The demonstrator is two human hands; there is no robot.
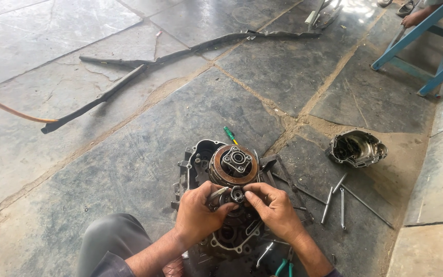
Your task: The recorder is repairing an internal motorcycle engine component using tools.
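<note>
Small round dark metal gear-like part (237, 195) sits at centre of frame, just below the round rust-brown clutch assembly (234, 165), over the open grey engine crankcase (216, 205) on the floor. Both hands meet on it.

Right hand (274, 208): thumb and forefinger pinched on the small part from the right side, other fingers curled loosely behind.

Left hand (197, 213): fingers closed around a thin silver metal tool (218, 192), tip angled up-right toward the small part, touching or nearly so, can't tell which.

Clutch assembly stands on the upper half of the crankcase, dark hub with bolt heads facing the camera. Green-handled screwdriver (228, 134) lies just beyond it on the floor.

Right of the crankcase: several long silver bolts and rods (340, 197) scattered on the stone, near each other. Further right, well apart, a separate shiny metal engine cover (357, 149), open side up.

Bottom edge: teal-handled pliers (284, 266) beside the right forearm. Grey trouser knee (111, 241) at lower left.

Floor is big grey stone slabs (103, 169) with sandy joints. Long black rubber strips (129, 77) lie across the far slabs, an orange hose (6, 109) comes in from the left. Blue metal frame (416, 46) top right, with another person's foot (414, 19) next to it
</note>
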